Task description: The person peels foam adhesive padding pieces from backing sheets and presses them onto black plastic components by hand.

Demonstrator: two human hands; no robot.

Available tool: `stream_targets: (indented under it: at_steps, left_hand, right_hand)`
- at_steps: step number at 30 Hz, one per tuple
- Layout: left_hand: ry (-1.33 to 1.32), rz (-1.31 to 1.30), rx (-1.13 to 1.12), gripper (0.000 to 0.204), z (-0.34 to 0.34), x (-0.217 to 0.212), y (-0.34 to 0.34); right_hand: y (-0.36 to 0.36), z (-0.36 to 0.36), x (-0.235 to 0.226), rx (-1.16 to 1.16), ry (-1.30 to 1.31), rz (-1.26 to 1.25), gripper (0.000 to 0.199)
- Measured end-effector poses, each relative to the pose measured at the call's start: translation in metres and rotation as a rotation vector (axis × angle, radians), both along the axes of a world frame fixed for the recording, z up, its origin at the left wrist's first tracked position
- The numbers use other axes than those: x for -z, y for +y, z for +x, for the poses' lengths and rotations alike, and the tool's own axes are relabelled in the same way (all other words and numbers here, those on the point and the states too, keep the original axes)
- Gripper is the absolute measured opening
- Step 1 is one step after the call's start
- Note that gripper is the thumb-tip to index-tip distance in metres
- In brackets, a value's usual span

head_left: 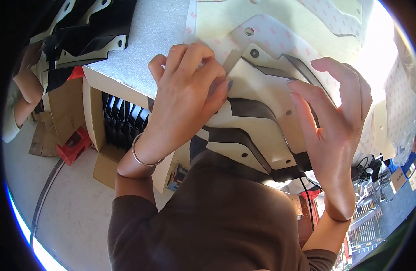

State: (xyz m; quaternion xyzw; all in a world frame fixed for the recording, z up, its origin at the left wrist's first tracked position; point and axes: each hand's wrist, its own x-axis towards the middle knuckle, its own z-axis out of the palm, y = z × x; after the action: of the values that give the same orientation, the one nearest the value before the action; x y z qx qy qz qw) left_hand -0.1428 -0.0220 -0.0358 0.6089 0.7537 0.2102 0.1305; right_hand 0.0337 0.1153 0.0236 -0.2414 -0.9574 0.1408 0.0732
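Note:
In front of me lies a stack of cream-coloured bent panels (257, 135) with black edge strips and small holes. Over its left side is my left hand (185, 83), its fingers curled in and the thumb bent toward them. A short greyish strip (232, 61) shows beside its fingertips; whether they grip it is hidden. My right hand (336, 108) hovers at the right side of the panels, fingers curved and apart, thumb and forefinger tips near the top panel's surface. I see nothing held in it.
Patterned backing sheets (280, 34) lie beyond the panels on a pale foam-covered surface (156, 36). Black-and-cream parts (90, 45) sit at the far left, near another person's arm (27, 92). Below left stands an open carton (99, 122) of black parts, beside a red stool (74, 144).

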Motion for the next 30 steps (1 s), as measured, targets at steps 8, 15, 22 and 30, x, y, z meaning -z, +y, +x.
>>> stream_targets:
  at_steps: [8, 15, 22, 30]
  left_hand:
    - [-0.006, 0.008, 0.017, 0.018, 0.001, 0.0, 0.004]
    - [-0.045, 0.015, 0.04, 0.017, -0.002, -0.002, 0.005]
    - [0.08, -0.026, 0.044, 0.02, 0.0, -0.002, 0.005]
    - [0.193, -0.008, 0.088, 0.02, -0.001, -0.008, 0.011]
  right_hand:
    - [0.0, 0.003, -0.004, 0.024, -0.052, -0.01, 0.02]
    - [0.003, 0.009, -0.005, 0.038, -0.077, 0.002, 0.02]
    - [-0.014, 0.017, -0.023, -0.025, -0.207, -0.019, 0.024]
    - [-0.042, 0.034, -0.023, 0.001, -0.122, -0.674, 0.059]
